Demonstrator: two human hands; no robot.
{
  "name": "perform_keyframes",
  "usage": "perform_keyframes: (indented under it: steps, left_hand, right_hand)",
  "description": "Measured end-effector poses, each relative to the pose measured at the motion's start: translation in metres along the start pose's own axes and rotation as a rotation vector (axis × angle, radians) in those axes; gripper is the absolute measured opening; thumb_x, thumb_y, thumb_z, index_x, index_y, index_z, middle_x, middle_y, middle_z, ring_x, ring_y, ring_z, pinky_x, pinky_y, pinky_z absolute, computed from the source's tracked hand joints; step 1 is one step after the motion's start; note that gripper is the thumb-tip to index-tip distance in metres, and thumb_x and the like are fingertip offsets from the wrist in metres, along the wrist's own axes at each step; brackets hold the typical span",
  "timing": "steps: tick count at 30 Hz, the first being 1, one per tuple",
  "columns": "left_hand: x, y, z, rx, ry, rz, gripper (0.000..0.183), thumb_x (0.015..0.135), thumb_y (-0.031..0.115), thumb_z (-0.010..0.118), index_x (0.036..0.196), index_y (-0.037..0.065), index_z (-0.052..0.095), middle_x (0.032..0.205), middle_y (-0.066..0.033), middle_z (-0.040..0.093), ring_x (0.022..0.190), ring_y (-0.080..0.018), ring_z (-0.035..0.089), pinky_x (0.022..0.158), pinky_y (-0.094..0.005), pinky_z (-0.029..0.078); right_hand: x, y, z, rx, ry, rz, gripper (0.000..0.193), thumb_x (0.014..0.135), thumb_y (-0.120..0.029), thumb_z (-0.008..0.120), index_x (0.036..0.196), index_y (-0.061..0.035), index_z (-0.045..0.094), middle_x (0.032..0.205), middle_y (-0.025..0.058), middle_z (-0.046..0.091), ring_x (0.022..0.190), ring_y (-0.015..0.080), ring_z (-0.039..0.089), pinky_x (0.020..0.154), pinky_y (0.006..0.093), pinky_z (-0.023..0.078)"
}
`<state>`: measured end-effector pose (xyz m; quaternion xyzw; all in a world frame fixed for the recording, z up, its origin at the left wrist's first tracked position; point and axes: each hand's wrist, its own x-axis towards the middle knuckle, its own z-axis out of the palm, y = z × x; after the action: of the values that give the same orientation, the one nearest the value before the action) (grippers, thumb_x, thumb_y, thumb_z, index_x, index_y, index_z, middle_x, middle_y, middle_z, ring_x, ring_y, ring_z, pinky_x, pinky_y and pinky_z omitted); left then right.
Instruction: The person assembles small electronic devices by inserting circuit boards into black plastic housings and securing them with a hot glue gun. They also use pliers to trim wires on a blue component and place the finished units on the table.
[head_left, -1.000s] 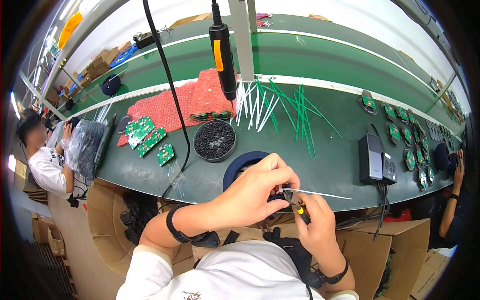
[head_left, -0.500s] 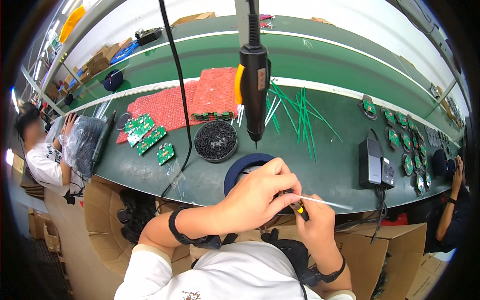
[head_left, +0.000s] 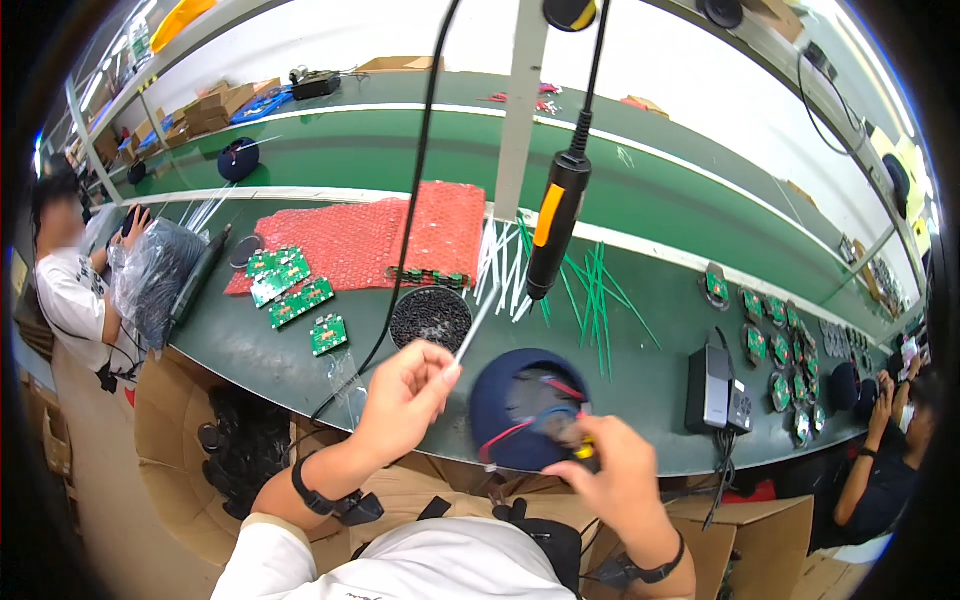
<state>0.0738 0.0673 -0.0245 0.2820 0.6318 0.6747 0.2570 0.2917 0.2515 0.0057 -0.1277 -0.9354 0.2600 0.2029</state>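
Observation:
Between the thumb and fingertips of my left hand (head_left: 412, 392) is a thin white strip (head_left: 480, 325), slanting up and away over the bench. My right hand (head_left: 622, 468) is closed around a small hand tool with yellow-and-black handles (head_left: 588, 450); its tip is blurred, so its exact kind cannot be made out. Right beside that hand, at the bench's near edge, lies a dark blue round shell (head_left: 492, 395), open side up, with red and blue wires inside. Behind my left hand stands a round dish of small black screws (head_left: 430, 316).
A power screwdriver (head_left: 560, 220) hangs above the bench. Behind are white strips (head_left: 503, 262), green strips (head_left: 597, 305) and red bubble wrap (head_left: 440, 230). Green circuit boards (head_left: 300, 302) lie left, a black box (head_left: 712, 390) and round board assemblies (head_left: 780, 345) right. People work at both sides.
My hands have moved apart: the left went left with the white strip, the right stayed low with the tool. The blue shell, earlier mostly covered, now shows its inside. The view has shifted.

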Motion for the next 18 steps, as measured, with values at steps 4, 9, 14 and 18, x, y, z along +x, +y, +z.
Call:
perform_keyframes:
  steps: [4,9,14,18]
  left_hand:
    - [-0.009,-0.027,-0.004,0.042,-0.163,-0.207,0.013,0.106,0.012,0.061,0.116,0.004,0.058,0.071,0.0013,0.057,0.054,-0.0056,0.051,0.048,-0.0233,0.038]
    - [0.037,-0.034,0.021,-0.143,-0.224,-0.465,0.021,0.104,0.005,0.059,0.123,-0.001,0.053,0.078,-0.0053,0.060,0.055,-0.0133,0.057,0.050,-0.0278,0.046]
    - [0.078,-0.049,0.046,-0.328,-0.205,-0.418,0.074,0.101,-0.002,0.056,0.162,-0.002,0.013,0.150,-0.0287,0.052,0.107,-0.0329,0.074,0.087,-0.0363,0.061]
    - [0.039,-0.060,0.036,0.017,-0.191,-0.079,0.075,0.095,-0.009,0.055,0.161,0.003,0.022,0.155,-0.0200,0.050,0.108,-0.0251,0.073,0.087,-0.0339,0.059]
  right_hand:
    - [0.041,0.023,-0.039,-0.078,0.264,0.194,0.059,0.069,-0.031,0.096,0.108,-0.0001,0.065,0.090,0.0158,0.070,0.079,0.0311,0.066,0.074,0.0395,0.053]
    - [0.171,0.112,-0.040,-0.210,0.500,0.225,0.043,0.081,-0.027,0.088,0.098,-0.0006,0.059,0.074,0.0133,0.062,0.067,0.0318,0.060,0.068,0.0438,0.048]
    - [0.271,0.215,-0.017,-0.285,0.552,0.297,0.040,0.086,-0.033,0.084,0.101,-0.0032,0.062,0.083,0.0143,0.069,0.078,0.0343,0.068,0.074,0.0450,0.052]
    - [0.316,0.275,0.002,-0.261,0.513,0.311,0.037,0.090,-0.029,0.080,0.115,-0.0055,0.067,0.094,0.0174,0.074,0.093,0.0351,0.074,0.081,0.0451,0.055]
